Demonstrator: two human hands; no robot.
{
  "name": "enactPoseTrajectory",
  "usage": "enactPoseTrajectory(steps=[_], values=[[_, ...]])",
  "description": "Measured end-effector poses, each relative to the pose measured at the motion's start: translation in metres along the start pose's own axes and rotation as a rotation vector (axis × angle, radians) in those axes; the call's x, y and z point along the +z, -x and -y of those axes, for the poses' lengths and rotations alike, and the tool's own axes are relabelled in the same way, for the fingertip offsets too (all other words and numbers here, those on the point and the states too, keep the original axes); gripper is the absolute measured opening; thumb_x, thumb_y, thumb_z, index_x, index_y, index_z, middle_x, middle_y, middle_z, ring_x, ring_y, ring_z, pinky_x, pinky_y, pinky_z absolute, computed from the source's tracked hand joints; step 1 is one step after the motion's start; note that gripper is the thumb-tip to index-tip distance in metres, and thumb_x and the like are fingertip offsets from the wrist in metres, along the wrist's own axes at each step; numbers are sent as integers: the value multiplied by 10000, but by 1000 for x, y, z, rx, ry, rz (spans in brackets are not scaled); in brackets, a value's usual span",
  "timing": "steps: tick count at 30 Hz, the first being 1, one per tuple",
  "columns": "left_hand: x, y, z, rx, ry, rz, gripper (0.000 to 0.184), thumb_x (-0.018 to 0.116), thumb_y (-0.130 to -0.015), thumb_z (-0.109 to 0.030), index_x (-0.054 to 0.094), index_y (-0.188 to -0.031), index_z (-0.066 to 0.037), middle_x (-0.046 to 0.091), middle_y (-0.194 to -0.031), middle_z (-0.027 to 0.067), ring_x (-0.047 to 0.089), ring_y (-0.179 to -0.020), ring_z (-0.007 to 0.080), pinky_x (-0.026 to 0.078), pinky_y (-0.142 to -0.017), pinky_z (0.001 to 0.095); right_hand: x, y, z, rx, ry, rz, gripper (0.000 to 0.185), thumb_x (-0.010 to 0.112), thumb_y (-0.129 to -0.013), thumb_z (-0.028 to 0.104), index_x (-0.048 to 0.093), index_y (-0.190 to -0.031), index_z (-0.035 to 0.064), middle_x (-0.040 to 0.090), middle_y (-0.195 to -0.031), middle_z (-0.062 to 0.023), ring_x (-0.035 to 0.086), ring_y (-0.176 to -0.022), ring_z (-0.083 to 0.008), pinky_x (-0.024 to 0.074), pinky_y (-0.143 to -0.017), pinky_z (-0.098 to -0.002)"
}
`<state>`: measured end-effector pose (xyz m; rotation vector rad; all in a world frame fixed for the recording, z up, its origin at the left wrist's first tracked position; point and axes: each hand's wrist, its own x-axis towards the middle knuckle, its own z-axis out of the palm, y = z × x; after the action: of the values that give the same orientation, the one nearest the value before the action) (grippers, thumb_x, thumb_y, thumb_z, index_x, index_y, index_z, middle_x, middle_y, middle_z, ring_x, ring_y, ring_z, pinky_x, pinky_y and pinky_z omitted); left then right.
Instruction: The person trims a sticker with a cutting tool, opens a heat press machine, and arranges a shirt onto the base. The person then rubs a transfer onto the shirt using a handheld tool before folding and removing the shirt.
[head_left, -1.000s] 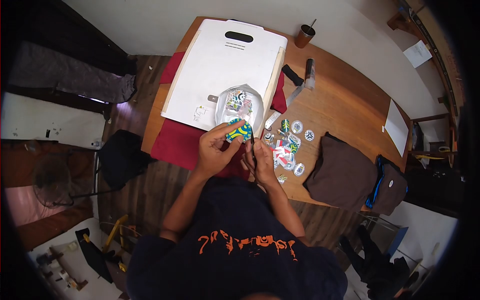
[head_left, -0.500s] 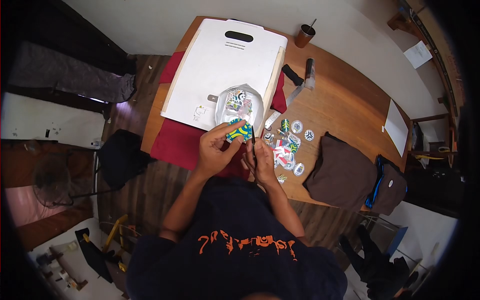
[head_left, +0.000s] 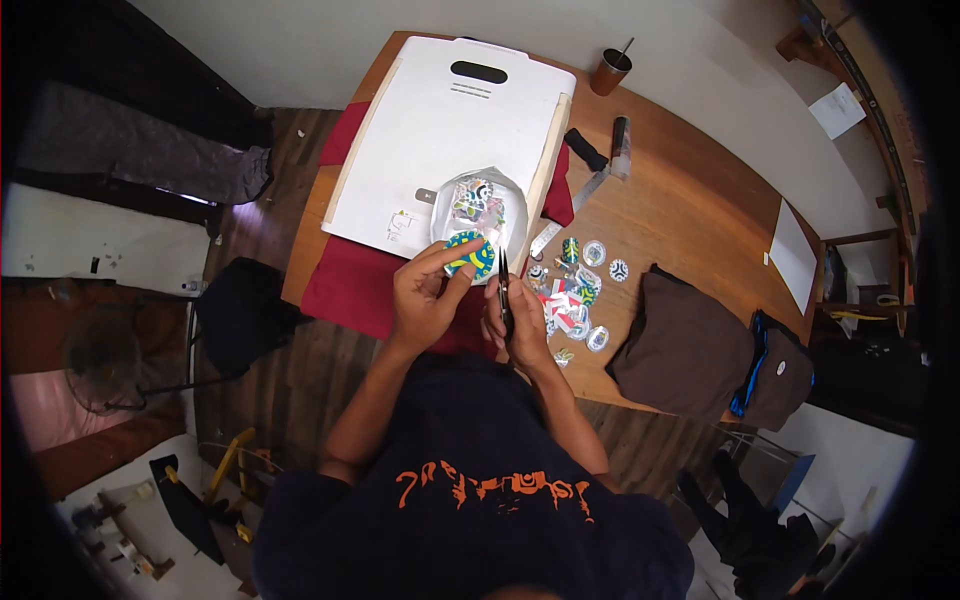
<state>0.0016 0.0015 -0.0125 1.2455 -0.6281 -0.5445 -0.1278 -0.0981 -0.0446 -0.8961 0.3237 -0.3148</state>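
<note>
My left hand (head_left: 424, 295) pinches a round patterned sticker (head_left: 462, 262) in green, blue and yellow between thumb and fingers. Close on its right, my right hand (head_left: 522, 325) grips a slim black tool that looks like scissors (head_left: 504, 290), with the tips pointing away from me beside the sticker's edge. Just beyond both hands, a white round container (head_left: 513, 190) holds several patterned pieces (head_left: 474, 198). Whether the blades touch the sticker cannot be made out.
The container stands on a white board (head_left: 450, 130) over a red cloth (head_left: 365, 290). To the right lie several round stickers (head_left: 572, 318) on the wooden table (head_left: 690, 230), with a dark brown cloth (head_left: 680, 345) beyond. A brown cup (head_left: 608, 76) stands at the back.
The sticker has shifted slightly left and turned in my left hand. The tool in my right hand has tilted, and its pale tips now show beside the sticker.
</note>
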Motion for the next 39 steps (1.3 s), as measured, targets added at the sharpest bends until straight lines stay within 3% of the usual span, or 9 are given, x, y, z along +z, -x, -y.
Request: enactPoseTrajectory(steps=[10, 19, 25, 28, 39], values=[[0, -1, -1, 33, -84, -18, 355, 643, -943, 123, 635, -1297, 118, 661, -1118, 102, 649, -1022, 118, 527, -889, 234, 5, 3, 9, 37, 91, 8, 530, 312, -1128, 472, 548, -1166, -1, 431, -539, 0, 373, -405, -81, 341, -441, -223], [0, -2, -3, 28, -100, -6, 369, 639, -951, 112, 621, -1320, 116, 666, -1122, 102, 647, -1024, 110, 522, -885, 224, 0, 2, -2, 33, 29, 27, 467, 348, -1127, 464, 513, -959, 60, 372, -532, 31, 309, -420, -65, 285, -441, -236], [1, -3, -5, 27, -104, -9, 379, 651, -946, 112, 617, -1323, 117, 664, -1123, 101, 641, -1028, 106, 519, -883, 219, -1, 2, -1, 29, 25, 20, 450, 368, -1125, 457, 513, -948, 70, 347, -532, 47, 289, -425, -58, 268, -449, -244], [3, -3, -4, 34, -102, -36, 391, 671, -925, 118, 655, -1312, 67, 652, -1039, 63, 597, -951, 58, 463, -791, 169, 0, 2, -1, 30, 41, 25, 451, 371, -1124, 460, 513, -947, 70, 347, -534, 48, 287, -426, -59, 268, -452, -243], [2, -4, -6, 44, -107, -1, 401, 653, -936, 124, 620, -1334, 100, 655, -1101, 93, 627, -1012, 96, 505, -867, 206, 0, 1, -2, 41, 18, 22, 440, 381, -1123, 453, 509, -943, 73, 340, -543, 55, 273, -430, -54, 252, -457, -243]])
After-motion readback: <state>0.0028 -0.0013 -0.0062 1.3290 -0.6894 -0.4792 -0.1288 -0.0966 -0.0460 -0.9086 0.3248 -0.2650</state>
